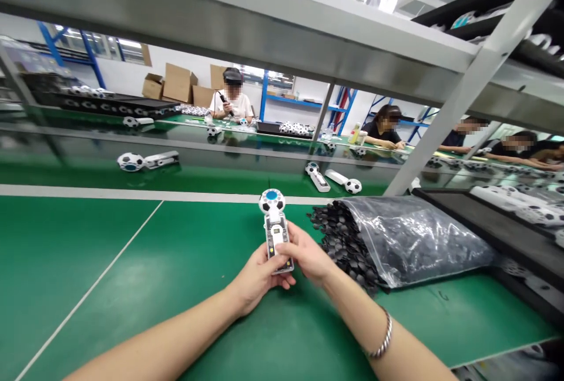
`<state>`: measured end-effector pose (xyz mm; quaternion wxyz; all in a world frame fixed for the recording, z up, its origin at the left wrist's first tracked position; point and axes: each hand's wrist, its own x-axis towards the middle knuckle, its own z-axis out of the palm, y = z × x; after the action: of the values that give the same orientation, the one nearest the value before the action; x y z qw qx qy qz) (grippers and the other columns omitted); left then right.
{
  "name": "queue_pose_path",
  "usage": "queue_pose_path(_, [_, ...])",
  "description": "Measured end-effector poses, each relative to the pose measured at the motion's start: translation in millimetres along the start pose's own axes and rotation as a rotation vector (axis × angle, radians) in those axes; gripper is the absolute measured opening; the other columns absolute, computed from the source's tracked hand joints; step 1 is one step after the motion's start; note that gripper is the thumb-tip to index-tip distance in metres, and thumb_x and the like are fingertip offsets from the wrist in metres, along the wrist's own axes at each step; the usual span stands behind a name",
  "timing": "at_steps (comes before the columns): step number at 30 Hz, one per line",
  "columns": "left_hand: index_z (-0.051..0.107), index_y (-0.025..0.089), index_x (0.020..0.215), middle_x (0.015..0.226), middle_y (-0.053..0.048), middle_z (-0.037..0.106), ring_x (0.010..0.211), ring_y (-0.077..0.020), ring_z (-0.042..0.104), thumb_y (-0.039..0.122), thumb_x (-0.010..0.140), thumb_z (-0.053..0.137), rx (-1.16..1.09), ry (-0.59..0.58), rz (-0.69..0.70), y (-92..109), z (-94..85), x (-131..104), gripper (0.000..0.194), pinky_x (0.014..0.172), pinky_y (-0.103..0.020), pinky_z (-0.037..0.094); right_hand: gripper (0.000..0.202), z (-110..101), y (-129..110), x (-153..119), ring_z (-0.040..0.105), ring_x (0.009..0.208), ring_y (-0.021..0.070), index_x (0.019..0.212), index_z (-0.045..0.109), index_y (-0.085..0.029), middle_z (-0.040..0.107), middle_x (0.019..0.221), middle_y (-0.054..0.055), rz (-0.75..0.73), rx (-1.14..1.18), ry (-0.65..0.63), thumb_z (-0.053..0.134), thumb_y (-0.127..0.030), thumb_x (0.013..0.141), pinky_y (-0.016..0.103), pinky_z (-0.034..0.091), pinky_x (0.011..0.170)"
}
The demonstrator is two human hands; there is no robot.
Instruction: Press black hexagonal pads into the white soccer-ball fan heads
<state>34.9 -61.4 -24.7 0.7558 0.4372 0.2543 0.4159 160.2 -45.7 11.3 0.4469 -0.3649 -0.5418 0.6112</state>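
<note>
Both my hands grip a football-headed handheld device [273,203], held upright above the green bench. Its round head is white with black patches and a blue disc; the handle's open face shows a white strip and small electronic parts. My left hand [258,278] wraps the lower left of the handle, thumb across the front. From the right, my right hand [306,254] holds the handle's side with its thumb on the face. The handle's back is hidden. Close by on the right, a clear plastic bag [423,240] spills many small black pieces [346,240].
Similar devices lie on the line beyond the bench edge, one at the left [132,161] and two near the middle [318,178]. A black tray [497,234] with white parts stands at the right. A slanted metal post [462,93] and overhead shelf frame the view. Co-workers sit opposite.
</note>
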Motion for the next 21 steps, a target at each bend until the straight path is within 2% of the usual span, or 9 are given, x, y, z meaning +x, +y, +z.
queue_pose_path(3, [0.04,0.014,0.094,0.072,0.001,0.055,0.058,-0.01,0.056,0.025,0.077,0.058,0.008,0.007,0.021,-2,-2.9,2,0.027,0.054,-0.023,0.043,0.033,1,13,-4,0.045,0.046,0.0066,0.104,0.05,-0.02,0.055,0.073,-0.002,0.032,0.067,-0.076,0.053,-0.019,0.071,0.017,0.04,0.038])
queue_pose_path(7, [0.039,0.014,0.098,0.069,0.002,0.054,0.057,-0.01,0.055,0.025,0.074,0.062,0.137,0.011,0.029,-5,-6.0,5,0.035,0.053,-0.023,0.044,0.032,-4,17,-4,0.048,0.044,0.0078,0.104,0.047,-0.02,0.055,0.07,-0.002,0.036,0.101,-0.106,0.049,-0.018,0.072,0.018,0.041,0.034])
queue_pose_path(12, [0.038,0.014,0.099,0.066,0.003,0.054,0.054,-0.0091,0.053,0.027,0.073,0.063,0.274,0.064,0.029,-5,-2.0,3,0.039,0.05,-0.023,0.045,0.033,-1,16,-6,0.047,0.039,0.0069,0.105,0.045,-0.022,0.054,0.071,-0.003,0.03,0.094,-0.077,0.047,-0.016,0.073,0.018,0.04,0.031])
queue_pose_path(21, [0.036,0.016,0.104,0.071,0.002,0.053,0.055,-0.0095,0.053,0.033,0.072,0.064,0.29,0.079,0.009,-4,-0.7,2,0.046,0.051,-0.023,0.044,0.038,3,16,-8,0.045,0.039,0.0062,0.11,0.043,-0.024,0.052,0.072,-0.003,0.042,0.09,-0.041,0.047,-0.014,0.073,0.018,0.039,0.03])
